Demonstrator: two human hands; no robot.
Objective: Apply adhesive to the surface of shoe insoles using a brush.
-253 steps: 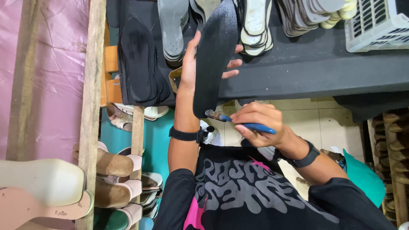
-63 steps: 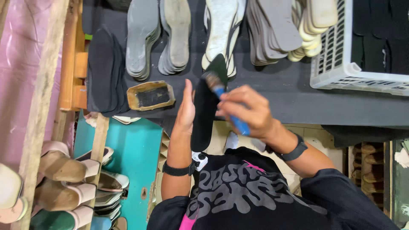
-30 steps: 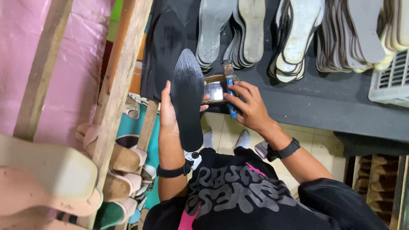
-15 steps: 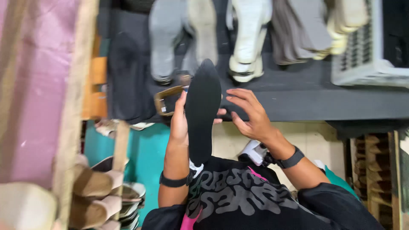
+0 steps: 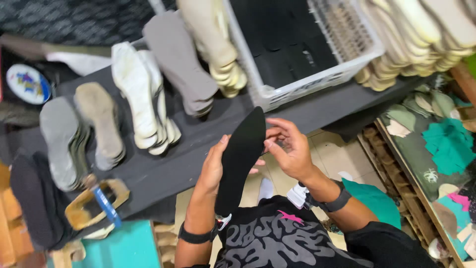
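My left hand (image 5: 214,166) holds a long black pointed shoe sole (image 5: 240,160) upright by its edge. My right hand (image 5: 289,148) is at the sole's upper right side, fingers curled beside its edge; I cannot tell whether they touch it. A blue-handled brush (image 5: 105,203) lies across a small yellowish glue tray (image 5: 94,204) at the lower left of the dark bench (image 5: 198,144), away from both hands.
Stacks of grey, white and cream insoles (image 5: 144,99) lie on the bench. A white plastic basket (image 5: 307,44) holds black pieces. More cream soles (image 5: 421,34) sit at the far right. Teal and pink scraps (image 5: 448,149) fill a shelf at right.
My right hand no longer holds the blue brush; it now rests on the glue tray. The view has swung right, and both hands stay at the black sole.
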